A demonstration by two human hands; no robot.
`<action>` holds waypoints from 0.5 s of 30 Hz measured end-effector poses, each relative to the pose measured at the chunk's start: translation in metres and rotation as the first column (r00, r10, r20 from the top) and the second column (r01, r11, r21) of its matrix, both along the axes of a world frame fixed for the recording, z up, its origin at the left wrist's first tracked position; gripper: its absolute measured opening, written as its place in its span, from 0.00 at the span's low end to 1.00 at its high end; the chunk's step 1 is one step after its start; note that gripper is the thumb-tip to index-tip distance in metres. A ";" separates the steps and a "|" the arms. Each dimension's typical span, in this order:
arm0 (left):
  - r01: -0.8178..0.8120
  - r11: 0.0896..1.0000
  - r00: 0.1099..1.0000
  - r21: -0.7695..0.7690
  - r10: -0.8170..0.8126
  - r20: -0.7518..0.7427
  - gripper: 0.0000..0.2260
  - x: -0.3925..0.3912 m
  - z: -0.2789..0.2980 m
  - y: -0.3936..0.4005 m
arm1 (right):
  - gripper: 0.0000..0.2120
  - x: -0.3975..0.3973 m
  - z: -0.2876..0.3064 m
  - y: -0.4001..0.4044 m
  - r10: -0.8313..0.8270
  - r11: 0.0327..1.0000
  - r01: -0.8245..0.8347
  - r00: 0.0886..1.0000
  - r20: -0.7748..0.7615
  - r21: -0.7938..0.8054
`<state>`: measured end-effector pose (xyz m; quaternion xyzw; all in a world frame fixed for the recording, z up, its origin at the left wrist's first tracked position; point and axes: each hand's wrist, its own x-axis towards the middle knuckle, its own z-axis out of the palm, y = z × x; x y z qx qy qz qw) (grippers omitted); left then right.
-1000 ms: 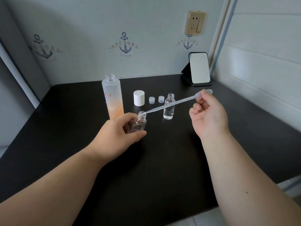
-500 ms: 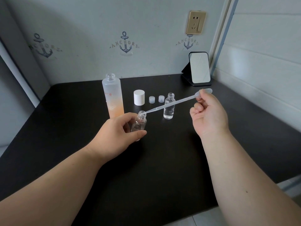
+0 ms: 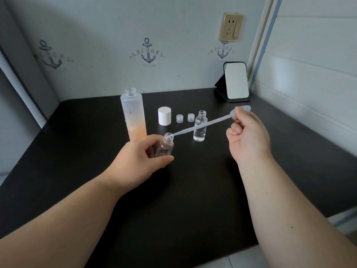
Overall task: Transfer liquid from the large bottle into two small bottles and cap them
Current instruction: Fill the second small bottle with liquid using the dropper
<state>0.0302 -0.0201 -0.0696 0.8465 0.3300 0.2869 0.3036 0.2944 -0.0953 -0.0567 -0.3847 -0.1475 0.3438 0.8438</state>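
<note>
Your left hand (image 3: 135,161) grips the small bottle (image 3: 165,148) tilted above the bench (image 3: 193,190); your right hand (image 3: 247,136) pinches the pipette (image 3: 201,126) bulb. Keep the tip inside the neck and squeeze slowly.

You have one view only, a wide-angle camera on your head, looking forward and down across the black table (image 3: 193,200) toward the corner wall (image 3: 116,35). It sits close: both your forearms enter from the bottom edge, your left hand (image 3: 135,161) and right hand (image 3: 249,138) mid-frame. Straight edges bow near the borders.
</note>
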 end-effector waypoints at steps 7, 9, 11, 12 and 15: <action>-0.015 1.000 1.000 -0.006 0.015 -0.019 0.15 0.001 0.002 -0.001 | 0.12 -0.004 0.002 -0.001 -0.013 0.999 0.010 0.998 -0.068 -0.042; -0.035 0.999 0.999 -0.017 0.035 -0.030 0.14 0.002 0.002 0.000 | 0.11 -0.004 0.003 -0.001 -0.007 1.000 0.004 0.992 -0.124 -0.029; -0.041 0.999 0.998 -0.013 0.040 -0.054 0.13 0.003 0.001 0.001 | 0.09 -0.004 0.003 -0.001 0.001 1.000 -0.004 0.988 -0.151 -0.018; -0.038 0.999 0.997 -0.012 0.037 -0.062 0.13 0.004 0.000 0.000 | 0.10 -0.004 0.003 -0.001 0.006 1.000 -0.009 0.988 -0.152 -0.016; -0.034 0.999 0.998 -0.002 0.034 -0.049 0.19 0.003 0.002 -0.002 | 0.15 -0.004 0.003 0.000 0.024 1.000 -0.026 0.990 -0.137 -0.012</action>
